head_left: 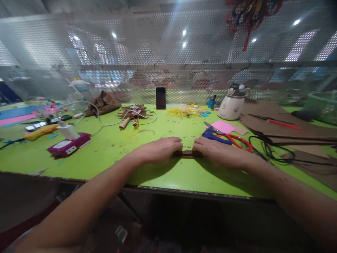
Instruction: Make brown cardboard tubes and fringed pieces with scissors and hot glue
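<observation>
plainly, the counter point(118, 138) has bare room ahead and leftward, its edge near. left hand point(167, 149) and right hand point(212, 151), scissors point(215, 129) just beyond the latter, each close a curled grip on an end of the brown strip point(187, 154) between them. shaping it seems in hand, calling for even pressure.

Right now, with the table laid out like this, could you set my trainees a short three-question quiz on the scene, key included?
1. True or false: the left hand and the right hand are both on the brown strip.
2. What stands upright towards the back of the green table?
A) the scissors
B) a dark rectangular slab
C) the purple box
3. Fill in: the white jug with a dark lid stands towards the person's ____ side.

Key: 1 true; 2 B; 3 right.
</observation>
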Demonstrator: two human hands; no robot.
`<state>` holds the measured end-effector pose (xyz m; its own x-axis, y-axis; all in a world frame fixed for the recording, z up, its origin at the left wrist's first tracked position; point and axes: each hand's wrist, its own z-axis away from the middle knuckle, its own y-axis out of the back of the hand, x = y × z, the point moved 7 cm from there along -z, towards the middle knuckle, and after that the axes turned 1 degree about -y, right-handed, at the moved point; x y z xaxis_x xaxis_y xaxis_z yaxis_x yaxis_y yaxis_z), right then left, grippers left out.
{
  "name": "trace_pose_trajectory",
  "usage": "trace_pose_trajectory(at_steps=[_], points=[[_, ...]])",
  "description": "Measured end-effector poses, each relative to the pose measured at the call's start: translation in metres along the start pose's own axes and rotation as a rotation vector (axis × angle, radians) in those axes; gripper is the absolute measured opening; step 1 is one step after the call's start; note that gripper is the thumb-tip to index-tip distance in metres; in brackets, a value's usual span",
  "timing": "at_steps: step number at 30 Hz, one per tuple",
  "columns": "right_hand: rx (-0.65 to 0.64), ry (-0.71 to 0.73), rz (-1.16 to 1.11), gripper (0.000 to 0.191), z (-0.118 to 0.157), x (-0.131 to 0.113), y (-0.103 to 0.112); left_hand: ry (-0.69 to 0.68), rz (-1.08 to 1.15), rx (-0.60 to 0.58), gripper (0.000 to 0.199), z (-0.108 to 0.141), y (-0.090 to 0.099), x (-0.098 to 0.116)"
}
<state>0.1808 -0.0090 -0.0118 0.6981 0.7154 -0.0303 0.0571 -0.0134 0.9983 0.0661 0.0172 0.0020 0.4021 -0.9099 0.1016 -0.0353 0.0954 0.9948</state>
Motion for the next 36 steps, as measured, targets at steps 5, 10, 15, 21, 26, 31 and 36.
trace_pose_trajectory(at_steps=[5, 10, 15, 21, 26, 31, 36], points=[[0.006, -0.003, 0.029, 0.042, 0.000, 0.000, -0.001, -0.007, 0.031, -0.050, 0.034, 0.004, 0.001, -0.001], [0.022, -0.004, 0.040, 0.044, 0.001, 0.003, -0.003, -0.008, 0.001, -0.079, 0.038, 0.007, 0.002, 0.001], [0.020, -0.007, 0.106, 0.035, 0.001, -0.003, -0.002, 0.004, 0.001, -0.093, 0.038, 0.008, 0.003, 0.000], [0.067, -0.025, 0.248, 0.012, -0.001, -0.017, -0.005, -0.018, 0.009, -0.058, 0.032, 0.005, 0.002, 0.000], [0.114, -0.011, 0.255, 0.009, -0.002, -0.014, -0.012, -0.027, 0.068, 0.024, 0.012, 0.001, 0.001, -0.004], [0.195, -0.014, 0.225, 0.014, -0.005, -0.009, 0.001, 0.112, 0.347, 0.040, 0.031, -0.004, 0.002, -0.020], [0.281, 0.006, 0.241, 0.018, -0.010, -0.012, 0.011, 0.175, 0.579, 0.048, 0.042, -0.005, -0.001, -0.025]])
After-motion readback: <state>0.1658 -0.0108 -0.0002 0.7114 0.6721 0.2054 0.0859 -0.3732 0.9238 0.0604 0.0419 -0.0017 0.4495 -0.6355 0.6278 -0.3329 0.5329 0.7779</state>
